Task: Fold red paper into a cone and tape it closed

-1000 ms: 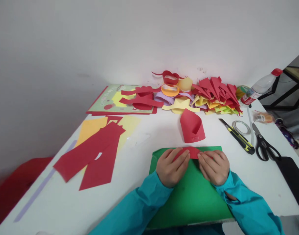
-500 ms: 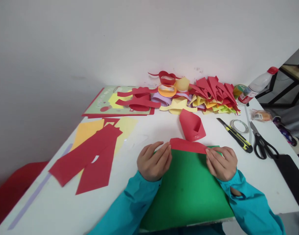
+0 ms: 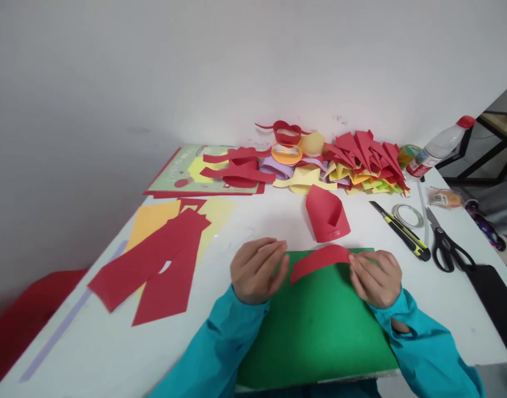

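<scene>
A short red paper strip curves above the green sheet. My right hand pinches its right end between thumb and fingers. The strip's left end hangs free, drooping beside my left hand. That hand holds nothing; its fingers are curled loosely with the thumb apart from them. Just beyond the strip stands a folded red paper piece shaped like a pointed pocket, on the white table.
Left lie red paper cutouts over yellow sheets. Paper crowns and folded red pieces are heaped by the wall. A utility knife, tape roll, scissors and bottle are at right.
My left hand has let go of the strip's left end, which has dropped and curved down. My right hand keeps its pinch. The view has shifted slightly.
</scene>
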### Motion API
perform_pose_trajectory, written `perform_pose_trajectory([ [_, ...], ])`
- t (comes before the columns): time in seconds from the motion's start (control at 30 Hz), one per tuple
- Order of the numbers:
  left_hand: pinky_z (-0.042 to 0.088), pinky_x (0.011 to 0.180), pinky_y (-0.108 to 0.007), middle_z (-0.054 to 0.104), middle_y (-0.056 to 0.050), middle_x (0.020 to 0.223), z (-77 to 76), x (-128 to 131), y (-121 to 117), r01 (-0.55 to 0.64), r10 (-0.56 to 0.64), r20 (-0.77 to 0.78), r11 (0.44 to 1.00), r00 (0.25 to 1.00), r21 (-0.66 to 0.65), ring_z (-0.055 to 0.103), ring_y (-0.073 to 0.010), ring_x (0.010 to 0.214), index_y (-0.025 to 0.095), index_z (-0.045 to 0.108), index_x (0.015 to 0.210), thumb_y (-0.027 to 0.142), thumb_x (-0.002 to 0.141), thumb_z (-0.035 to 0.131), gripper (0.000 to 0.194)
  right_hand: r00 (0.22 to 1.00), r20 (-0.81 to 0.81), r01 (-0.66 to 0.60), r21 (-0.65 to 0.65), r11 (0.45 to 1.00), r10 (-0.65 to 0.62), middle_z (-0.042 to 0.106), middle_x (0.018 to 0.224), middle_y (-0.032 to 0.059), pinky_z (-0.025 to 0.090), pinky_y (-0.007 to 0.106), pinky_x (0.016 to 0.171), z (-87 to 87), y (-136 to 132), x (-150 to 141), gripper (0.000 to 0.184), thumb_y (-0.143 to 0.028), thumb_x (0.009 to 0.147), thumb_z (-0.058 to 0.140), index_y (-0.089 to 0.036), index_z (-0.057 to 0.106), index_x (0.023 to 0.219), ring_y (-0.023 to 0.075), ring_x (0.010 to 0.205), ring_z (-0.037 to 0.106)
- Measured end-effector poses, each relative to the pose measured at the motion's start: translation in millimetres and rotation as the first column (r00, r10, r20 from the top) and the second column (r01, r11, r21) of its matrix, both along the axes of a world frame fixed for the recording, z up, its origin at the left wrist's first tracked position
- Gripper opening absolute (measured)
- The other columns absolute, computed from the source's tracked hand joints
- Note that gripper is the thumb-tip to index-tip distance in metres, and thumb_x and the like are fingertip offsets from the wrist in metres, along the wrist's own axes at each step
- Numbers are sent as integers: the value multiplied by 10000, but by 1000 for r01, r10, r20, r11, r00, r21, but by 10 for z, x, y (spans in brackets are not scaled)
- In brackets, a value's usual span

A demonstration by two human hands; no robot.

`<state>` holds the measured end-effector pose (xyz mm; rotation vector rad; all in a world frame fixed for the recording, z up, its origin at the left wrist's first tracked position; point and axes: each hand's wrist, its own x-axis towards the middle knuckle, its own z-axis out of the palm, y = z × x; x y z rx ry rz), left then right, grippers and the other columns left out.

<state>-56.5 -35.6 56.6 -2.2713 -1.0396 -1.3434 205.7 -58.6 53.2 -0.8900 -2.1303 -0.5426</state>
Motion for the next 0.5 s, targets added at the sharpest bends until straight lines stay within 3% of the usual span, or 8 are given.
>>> perform_pose_trajectory([
  [0.07, 534, 682, -361, 703, -84, 862, -4, 112, -59, 153, -157, -39, 985, 987, -82, 626, -232, 856, 160, 586, 1043, 295, 742, 649, 336, 999, 23, -30, 6, 1000, 30, 715, 804, 58, 445, 327, 626, -16, -17, -80, 298, -106, 694, 685, -103, 616, 984, 196, 768, 620],
  [0.13, 528, 684, -368, 702, -102, 896, -38, 194, -83, 242, -255, -104, 962, 961, -126, 620, -242, 885, 139, 577, 1062, 363, 751, 638, 387, 997, 56, -61, -11, 998, 61, 714, 840, 59, 448, 328, 646, -52, -21, -121, 299, -102, 703, 681, -98, 616, 994, 195, 794, 621],
  [0.23, 513, 672, -337, 704, -85, 925, -137, 209, -45, 273, -294, -202, 954, 934, -126, 620, -212, 878, 142, 589, 1034, 166, 805, 539, 235, 989, 93, -107, -72, 992, 113, 707, 910, 58, 453, 340, 696, -121, 15, -74, 278, -91, 752, 625, -119, 610, 1028, 198, 867, 612],
  [0.3, 510, 674, -339, 707, -75, 929, -207, 163, 4, 287, -313, -230, 948, 922, -138, 619, -204, 870, 149, 608, 990, 100, 817, 463, 231, 988, 80, -125, -119, 985, 135, 705, 898, 55, 456, 347, 706, -161, 54, 1, 251, -86, 768, 597, -137, 618, 1014, 201, 879, 604],
  [0.4, 513, 651, -341, 713, -60, 891, -276, 83, 57, 299, -356, -253, 924, 900, -237, 622, -201, 820, 159, 641, 900, 107, 814, 440, 225, 983, 40, -165, -243, 956, 180, 700, 836, 49, 463, 343, 682, -212, 90, 109, 135, -151, 778, 608, -158, 648, 907, 198, 840, 597],
  [0.5, 522, 657, -357, 706, -71, 894, -280, 32, 65, 299, -414, -224, 860, 882, -413, 614, -215, 826, 164, 659, 832, 212, 802, 499, 169, 977, -27, -206, -346, 915, 210, 694, 840, 57, 477, 348, 677, -259, 82, 200, 99, -247, 772, 636, -171, 661, 829, 198, 826, 595],
])
